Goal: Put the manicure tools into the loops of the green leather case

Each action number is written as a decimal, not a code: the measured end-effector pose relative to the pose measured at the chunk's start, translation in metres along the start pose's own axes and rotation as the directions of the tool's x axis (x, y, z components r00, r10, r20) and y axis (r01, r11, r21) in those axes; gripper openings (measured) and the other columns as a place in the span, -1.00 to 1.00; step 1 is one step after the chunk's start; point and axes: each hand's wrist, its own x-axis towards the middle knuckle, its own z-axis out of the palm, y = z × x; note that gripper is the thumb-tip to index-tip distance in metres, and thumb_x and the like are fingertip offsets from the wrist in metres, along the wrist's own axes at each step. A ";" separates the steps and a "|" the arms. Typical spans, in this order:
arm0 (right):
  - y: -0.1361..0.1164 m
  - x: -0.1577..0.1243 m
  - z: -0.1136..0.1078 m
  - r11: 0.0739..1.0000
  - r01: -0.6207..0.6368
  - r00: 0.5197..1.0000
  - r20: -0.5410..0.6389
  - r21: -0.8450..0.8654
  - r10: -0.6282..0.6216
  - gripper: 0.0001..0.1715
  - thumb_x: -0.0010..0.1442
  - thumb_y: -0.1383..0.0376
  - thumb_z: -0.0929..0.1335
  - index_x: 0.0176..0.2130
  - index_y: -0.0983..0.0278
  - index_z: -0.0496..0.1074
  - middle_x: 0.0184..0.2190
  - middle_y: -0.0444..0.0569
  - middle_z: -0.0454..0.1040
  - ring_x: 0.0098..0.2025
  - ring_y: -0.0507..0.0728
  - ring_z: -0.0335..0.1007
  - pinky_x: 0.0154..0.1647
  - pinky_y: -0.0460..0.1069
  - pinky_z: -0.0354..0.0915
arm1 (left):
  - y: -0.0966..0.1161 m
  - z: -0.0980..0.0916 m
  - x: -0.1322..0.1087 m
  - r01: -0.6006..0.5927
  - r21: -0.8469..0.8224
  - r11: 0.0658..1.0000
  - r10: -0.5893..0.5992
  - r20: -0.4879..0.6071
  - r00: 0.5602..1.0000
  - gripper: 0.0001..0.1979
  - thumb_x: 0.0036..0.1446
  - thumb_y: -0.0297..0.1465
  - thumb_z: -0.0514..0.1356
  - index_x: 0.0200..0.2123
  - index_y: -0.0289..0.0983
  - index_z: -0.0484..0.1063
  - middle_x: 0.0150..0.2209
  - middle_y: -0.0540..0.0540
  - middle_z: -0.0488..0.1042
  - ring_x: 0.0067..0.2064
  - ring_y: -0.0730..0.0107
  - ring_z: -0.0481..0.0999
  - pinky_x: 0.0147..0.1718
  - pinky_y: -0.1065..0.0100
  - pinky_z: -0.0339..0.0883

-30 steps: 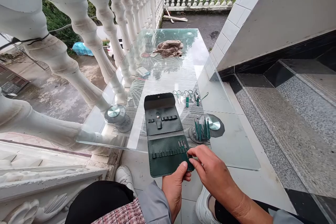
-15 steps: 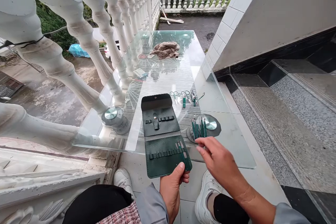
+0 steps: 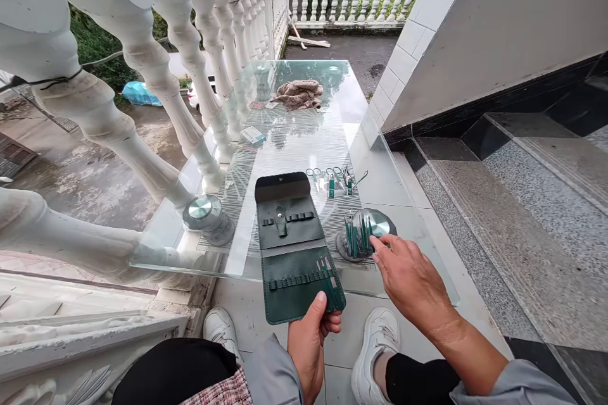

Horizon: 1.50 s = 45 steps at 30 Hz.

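My left hand [image 3: 311,342] grips the lower right corner of an unfolded dark green manicure case [image 3: 285,294], thumb on top. Several slim metal-tipped green tools [image 3: 331,281] sit in the loops at the case's right side; other loops have nothing in them. My right hand [image 3: 413,278] is over the near right part of the table, fingers slightly apart. Its fingertips are at the right edge of a group of slender green-handled tools [image 3: 354,237]; whether they touch one is unclear. Farther back lie small scissors [image 3: 338,176] and green nail clippers [image 3: 331,185].
The glass table [image 3: 171,253] has round metal-capped supports [image 3: 202,207]. A crumpled brown cloth [image 3: 299,93] and a small white-and-blue packet [image 3: 253,135] lie farther away. White balusters [image 3: 171,82] line the left; stone steps [image 3: 475,202] rise at the right.
My right hand has moved slightly right and up, to the right edge of the tool group. My left hand keeps its grip on the case in nearly the same place.
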 end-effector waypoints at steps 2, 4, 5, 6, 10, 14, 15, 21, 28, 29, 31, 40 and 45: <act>0.007 0.000 -0.001 1.000 -0.011 1.000 -0.011 -0.017 0.011 -0.64 0.26 0.29 0.15 -0.04 0.24 0.40 -0.10 0.07 0.43 -0.15 0.22 0.27 -0.23 0.09 0.20 | 0.000 0.000 0.000 0.008 -0.002 1.000 -0.008 0.001 1.000 -0.54 -0.19 -0.14 0.41 -0.33 -0.40 0.49 -0.49 -0.12 0.47 -0.48 0.40 0.41 -0.47 0.37 0.30; 0.016 0.000 -0.001 0.999 -0.036 0.999 -0.034 -0.012 0.035 -0.66 0.26 0.26 0.17 -0.12 0.25 0.44 -0.13 0.09 0.44 -0.15 0.23 0.27 -0.21 0.10 0.20 | 0.000 0.000 0.000 0.013 -0.002 1.000 -0.013 -0.004 1.000 -0.54 -0.20 -0.14 0.41 -0.33 -0.40 0.49 -0.50 -0.12 0.47 -0.48 0.40 0.41 -0.46 0.37 0.29; 0.021 0.000 -0.001 0.999 -0.052 0.997 -0.048 0.005 0.052 -0.67 0.26 0.25 0.17 -0.17 0.25 0.46 -0.16 0.09 0.45 -0.15 0.23 0.27 -0.20 0.10 0.19 | 0.001 0.000 0.000 0.015 -0.001 1.000 -0.015 -0.007 1.000 -0.53 -0.21 -0.13 0.41 -0.34 -0.40 0.50 -0.50 -0.12 0.47 -0.48 0.40 0.41 -0.46 0.37 0.29; 0.025 0.001 0.000 0.997 -0.070 0.995 -0.062 0.033 0.072 -0.68 0.25 0.23 0.17 -0.22 0.26 0.46 -0.19 0.09 0.45 -0.16 0.22 0.27 -0.19 0.09 0.19 | 0.001 0.000 0.000 0.018 -0.001 1.000 -0.018 -0.008 1.000 -0.54 -0.21 -0.13 0.41 -0.34 -0.40 0.50 -0.50 -0.12 0.47 -0.48 0.40 0.41 -0.46 0.37 0.29; 0.036 0.006 0.007 0.968 -0.194 0.973 -0.094 0.158 0.210 -0.72 0.18 0.13 0.24 -0.30 0.24 0.43 -0.27 0.06 0.44 -0.20 0.21 0.27 -0.24 0.07 0.21 | 0.002 0.001 -0.001 0.024 -0.009 1.000 -0.024 -0.001 1.000 -0.55 -0.21 -0.14 0.41 -0.37 -0.40 0.50 -0.49 -0.13 0.48 -0.48 0.41 0.41 -0.45 0.38 0.30; 0.042 0.014 0.013 0.928 -0.313 0.942 -0.060 0.204 0.331 -0.75 0.11 0.11 0.28 -0.33 0.22 0.41 -0.29 0.03 0.42 -0.20 0.22 0.28 -0.30 0.05 0.21 | 0.002 0.001 -0.001 0.028 -0.014 1.000 -0.028 -0.003 1.000 -0.53 -0.24 -0.13 0.42 -0.38 -0.40 0.49 -0.50 -0.13 0.48 -0.49 0.41 0.40 -0.46 0.38 0.30; 0.044 0.016 0.013 0.922 -0.327 0.939 -0.038 0.209 0.342 -0.77 0.11 0.14 0.27 -0.35 0.22 0.41 -0.31 0.02 0.41 -0.23 0.20 0.28 -0.31 0.04 0.20 | 0.003 0.001 -0.001 0.029 -0.012 1.000 -0.029 -0.004 1.000 -0.53 -0.24 -0.13 0.42 -0.38 -0.40 0.50 -0.50 -0.13 0.48 -0.49 0.41 0.40 -0.46 0.38 0.30; 0.059 0.019 0.006 0.933 -0.332 0.943 0.089 0.141 0.322 -0.78 0.14 0.26 0.21 -0.47 0.22 0.36 -0.36 -0.01 0.40 -0.34 0.14 0.28 -0.45 -0.01 0.11 | 0.002 0.000 -0.001 0.032 -0.007 0.999 -0.032 -0.005 0.999 -0.52 -0.23 -0.13 0.42 -0.35 -0.40 0.50 -0.48 -0.13 0.48 -0.48 0.40 0.42 -0.45 0.37 0.31; 0.055 0.016 0.006 0.972 -0.234 0.968 0.098 0.001 0.233 -0.80 0.19 0.35 0.18 -0.42 0.24 0.31 -0.37 0.04 0.34 -0.30 0.17 0.25 -0.40 0.00 0.13 | 0.002 0.000 -0.001 0.025 -0.009 1.000 -0.025 -0.006 1.000 -0.51 -0.23 -0.14 0.42 -0.32 -0.41 0.50 -0.49 -0.14 0.48 -0.48 0.40 0.42 -0.46 0.37 0.31; 0.055 0.015 0.006 0.974 -0.226 0.969 0.098 -0.005 0.225 -0.80 0.20 0.36 0.17 -0.41 0.24 0.30 -0.37 0.05 0.33 -0.29 0.18 0.25 -0.39 0.01 0.14 | 0.002 0.000 0.000 0.022 -0.010 1.000 -0.022 -0.004 1.000 -0.51 -0.22 -0.14 0.42 -0.32 -0.41 0.50 -0.49 -0.14 0.48 -0.48 0.40 0.42 -0.46 0.38 0.31; 0.054 0.014 0.007 0.974 -0.226 0.969 0.099 -0.005 0.225 -0.80 0.20 0.36 0.16 -0.41 0.25 0.29 -0.38 0.05 0.32 -0.30 0.18 0.24 -0.37 0.01 0.15 | 0.002 0.000 0.000 0.022 -0.012 1.000 -0.022 -0.003 1.000 -0.52 -0.22 -0.14 0.42 -0.33 -0.41 0.50 -0.48 -0.15 0.48 -0.49 0.41 0.42 -0.46 0.38 0.31; 0.046 0.018 -0.004 0.826 -0.455 0.885 0.068 0.334 0.461 -0.87 0.14 0.26 0.18 -0.35 0.22 0.27 -0.41 -0.01 0.40 -0.40 0.13 0.28 -0.41 0.00 0.15 | 0.002 0.001 -0.003 0.007 -0.010 1.000 -0.007 0.012 1.000 -0.56 -0.17 -0.14 0.40 -0.36 -0.40 0.49 -0.47 -0.15 0.48 -0.48 0.40 0.42 -0.46 0.38 0.31; -0.010 0.001 -0.031 0.438 -0.424 0.903 0.333 0.793 0.271 -0.72 0.13 0.13 0.22 -0.22 0.22 0.33 -0.48 -0.14 0.36 -0.55 0.02 0.23 -0.44 -0.03 0.22 | 0.003 0.001 -0.004 -0.011 -0.041 0.999 0.011 -0.017 1.000 -0.57 -0.12 -0.11 0.36 -0.34 -0.38 0.48 -0.49 -0.13 0.47 -0.49 0.37 0.40 -0.48 0.35 0.30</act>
